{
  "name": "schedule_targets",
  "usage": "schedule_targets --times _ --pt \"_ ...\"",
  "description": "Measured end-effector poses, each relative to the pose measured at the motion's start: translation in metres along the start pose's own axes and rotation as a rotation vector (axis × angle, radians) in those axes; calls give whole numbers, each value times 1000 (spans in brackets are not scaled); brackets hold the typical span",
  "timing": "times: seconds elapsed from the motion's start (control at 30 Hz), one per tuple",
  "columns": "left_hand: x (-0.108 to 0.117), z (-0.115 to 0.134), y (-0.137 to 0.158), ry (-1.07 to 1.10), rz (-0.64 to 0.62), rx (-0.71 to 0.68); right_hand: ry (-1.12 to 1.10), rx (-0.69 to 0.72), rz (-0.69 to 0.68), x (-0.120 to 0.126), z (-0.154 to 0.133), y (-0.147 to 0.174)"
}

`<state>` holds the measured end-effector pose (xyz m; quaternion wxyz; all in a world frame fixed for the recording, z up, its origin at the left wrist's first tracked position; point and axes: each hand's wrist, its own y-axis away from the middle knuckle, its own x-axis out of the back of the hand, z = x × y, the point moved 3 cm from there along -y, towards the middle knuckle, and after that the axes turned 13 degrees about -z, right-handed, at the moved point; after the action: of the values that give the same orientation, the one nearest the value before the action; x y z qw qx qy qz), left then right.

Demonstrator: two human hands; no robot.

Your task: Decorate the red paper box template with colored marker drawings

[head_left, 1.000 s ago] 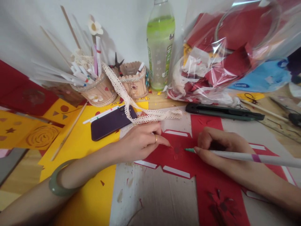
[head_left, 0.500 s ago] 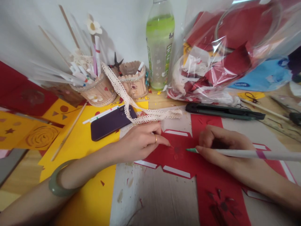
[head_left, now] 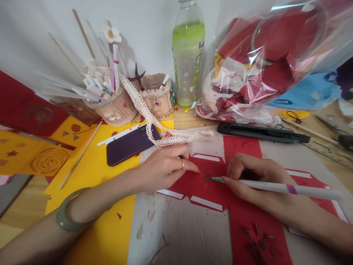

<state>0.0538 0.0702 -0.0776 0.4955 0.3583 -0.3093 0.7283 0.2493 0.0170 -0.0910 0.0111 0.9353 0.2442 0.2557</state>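
Observation:
A white felt pen (head_left: 264, 186) with a green tip and a purple band lies in the pinched fingers of my right hand (head_left: 253, 176). Its tip is at a dark patch on a cut red paper piece (head_left: 217, 167) edged with white strips. My left hand (head_left: 165, 167), wearing a ring, rests on the same piece from the left. Its index finger stretches out and its tip touches the paper beside a small red shape, while the other fingers curl. I see nothing gripped in it. Part of the red piece is hidden under both hands.
Behind my hands lie a dark phone (head_left: 129, 146), a lace ribbon (head_left: 176, 136) and a box cutter (head_left: 263, 132). A pen holder (head_left: 118, 108), a small wooden pot (head_left: 157, 101), a bottle (head_left: 189, 59) and a plastic bag (head_left: 264, 73) stand by the wall.
My right hand and the felt pen have moved slightly left, bringing the green tip closer to my left fingertip. The pen's back end has dipped lower. My left hand has barely moved.

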Motion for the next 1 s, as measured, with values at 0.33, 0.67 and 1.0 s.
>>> schedule_targets --times 0.33,0.67,1.0 --pt "0 0 0 7 0 9 23 18 15 0 0 0" --pt "0 0 0 -32 12 9 -4 -1 25 1 4 1" --pt "0 0 0 -25 13 -6 -12 7 15 2 0 1"
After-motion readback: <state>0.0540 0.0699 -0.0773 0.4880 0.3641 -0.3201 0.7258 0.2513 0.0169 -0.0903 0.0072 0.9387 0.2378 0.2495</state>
